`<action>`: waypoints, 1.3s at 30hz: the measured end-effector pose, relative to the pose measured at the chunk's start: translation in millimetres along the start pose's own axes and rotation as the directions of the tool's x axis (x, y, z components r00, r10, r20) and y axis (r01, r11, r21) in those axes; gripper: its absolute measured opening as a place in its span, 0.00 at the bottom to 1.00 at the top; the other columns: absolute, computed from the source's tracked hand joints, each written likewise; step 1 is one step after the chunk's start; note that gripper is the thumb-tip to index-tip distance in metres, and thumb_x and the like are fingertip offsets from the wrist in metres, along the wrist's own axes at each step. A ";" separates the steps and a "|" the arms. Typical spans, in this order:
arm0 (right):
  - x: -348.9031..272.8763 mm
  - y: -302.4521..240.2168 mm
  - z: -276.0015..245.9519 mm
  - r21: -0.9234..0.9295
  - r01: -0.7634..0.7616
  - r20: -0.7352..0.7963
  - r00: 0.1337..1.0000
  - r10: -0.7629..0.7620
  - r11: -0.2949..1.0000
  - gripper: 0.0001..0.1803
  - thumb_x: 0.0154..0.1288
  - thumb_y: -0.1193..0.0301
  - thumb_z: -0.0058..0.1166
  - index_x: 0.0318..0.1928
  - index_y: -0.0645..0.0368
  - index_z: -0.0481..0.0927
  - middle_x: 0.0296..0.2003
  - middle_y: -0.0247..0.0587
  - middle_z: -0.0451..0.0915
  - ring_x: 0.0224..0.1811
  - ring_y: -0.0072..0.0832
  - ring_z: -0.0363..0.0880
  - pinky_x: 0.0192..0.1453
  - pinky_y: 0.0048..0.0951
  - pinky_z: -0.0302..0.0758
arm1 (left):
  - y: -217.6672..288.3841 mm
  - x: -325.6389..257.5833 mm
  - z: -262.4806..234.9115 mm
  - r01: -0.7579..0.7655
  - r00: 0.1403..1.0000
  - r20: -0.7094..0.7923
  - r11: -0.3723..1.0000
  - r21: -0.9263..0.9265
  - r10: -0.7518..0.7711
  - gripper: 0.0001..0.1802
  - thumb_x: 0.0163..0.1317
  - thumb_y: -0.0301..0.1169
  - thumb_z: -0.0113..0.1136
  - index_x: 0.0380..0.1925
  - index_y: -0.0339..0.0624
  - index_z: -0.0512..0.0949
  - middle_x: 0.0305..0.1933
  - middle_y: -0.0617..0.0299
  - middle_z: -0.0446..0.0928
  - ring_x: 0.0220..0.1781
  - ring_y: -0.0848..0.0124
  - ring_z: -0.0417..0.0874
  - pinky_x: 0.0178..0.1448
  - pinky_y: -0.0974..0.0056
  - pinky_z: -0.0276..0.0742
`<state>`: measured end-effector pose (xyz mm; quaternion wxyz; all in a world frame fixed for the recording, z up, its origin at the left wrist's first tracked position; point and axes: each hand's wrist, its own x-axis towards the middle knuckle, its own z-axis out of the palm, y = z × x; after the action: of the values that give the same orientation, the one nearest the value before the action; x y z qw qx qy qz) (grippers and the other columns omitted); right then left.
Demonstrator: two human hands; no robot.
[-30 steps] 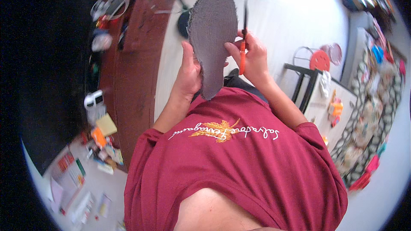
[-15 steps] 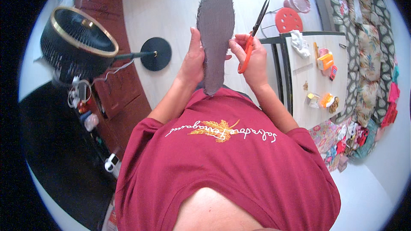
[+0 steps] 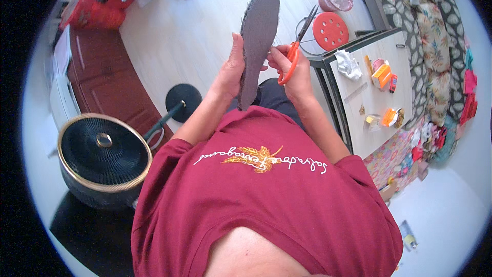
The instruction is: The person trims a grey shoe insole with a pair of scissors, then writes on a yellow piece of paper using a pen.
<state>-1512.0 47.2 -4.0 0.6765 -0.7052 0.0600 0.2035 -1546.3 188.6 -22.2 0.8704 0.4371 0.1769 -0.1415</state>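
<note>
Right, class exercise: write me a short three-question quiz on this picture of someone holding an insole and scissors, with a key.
1. True or false: the left hand holds the dark grey insole upright.
2. Which hand holds the orange-handled scissors? A left, B right, C neither.
3. Fill in: the round red stool stands on the ____ beside the white table.

Key:
1. True.
2. B: the right hand has its fingers through the handles, blades pointing up beside the insole.
3. Floor.
</note>
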 end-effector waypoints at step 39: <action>634.8 -244.4 -175.3 0.349 0.126 -0.261 0.965 -0.033 0.929 0.11 0.54 0.79 0.50 0.40 0.63 0.71 0.32 0.35 0.75 0.31 0.21 0.75 0.36 0.24 0.75 | 268.4 703.1 166.1 -0.102 0.964 0.252 0.992 0.069 0.082 0.45 0.49 0.14 0.51 0.67 0.38 0.44 0.64 0.47 0.57 0.59 0.63 0.66 0.61 0.63 0.63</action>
<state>-810.3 15.6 -10.2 0.7897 -0.5900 0.1526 0.0703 -777.1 144.5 -42.7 0.8729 0.4587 0.0402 -0.1614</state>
